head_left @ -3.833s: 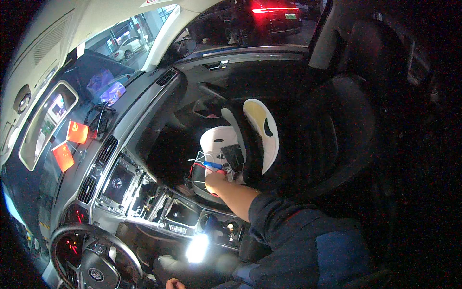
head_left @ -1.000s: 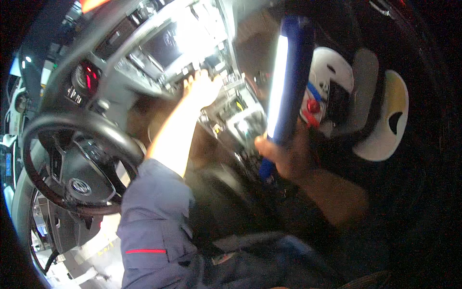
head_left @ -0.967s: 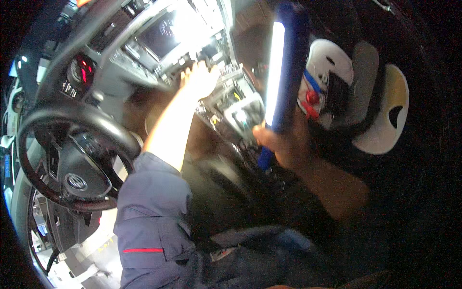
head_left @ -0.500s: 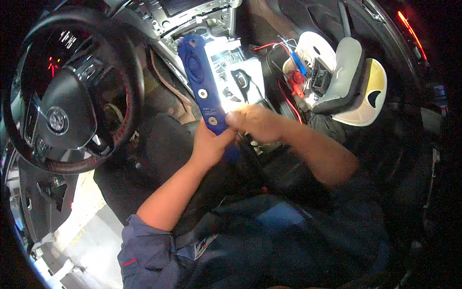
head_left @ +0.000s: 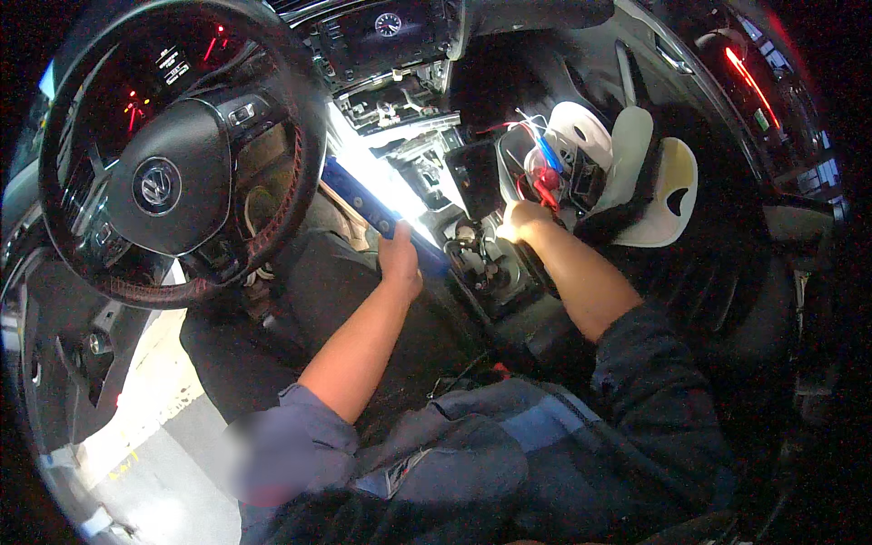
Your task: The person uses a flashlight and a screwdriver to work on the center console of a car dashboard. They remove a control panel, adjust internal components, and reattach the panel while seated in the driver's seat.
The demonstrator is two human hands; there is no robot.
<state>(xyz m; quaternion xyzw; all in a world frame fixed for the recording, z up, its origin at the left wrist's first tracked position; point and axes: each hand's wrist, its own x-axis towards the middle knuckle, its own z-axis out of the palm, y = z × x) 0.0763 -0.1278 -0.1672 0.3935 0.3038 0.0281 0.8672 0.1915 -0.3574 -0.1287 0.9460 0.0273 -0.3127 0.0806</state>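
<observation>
My left hand (head_left: 400, 257) is closed round a slim blue work light (head_left: 361, 202). The lamp is tilted away to the upper left, and its bright strip (head_left: 386, 173) shines over the opened centre console (head_left: 434, 182). My right hand (head_left: 527, 221) is at the console's right side, its fingers curled beside a dark rectangular panel (head_left: 473, 177) with a pale edge. Whatever those fingers hold is too small or hidden to make out. Below the panel, wiring and metal parts (head_left: 477, 245) show in an uncovered recess.
The steering wheel (head_left: 159, 182) is at the left. On the passenger side are a white and yellow cap (head_left: 668, 204), a grey padded piece (head_left: 627, 163), a red-handled tool (head_left: 547, 182) and loose wires (head_left: 518, 124). A lit dashboard screen (head_left: 386, 36) is at the top.
The work light has swung down and left, now shining across the console. My right hand has left the lamp's lower end and moved right, beside the panel. The view has shifted.
</observation>
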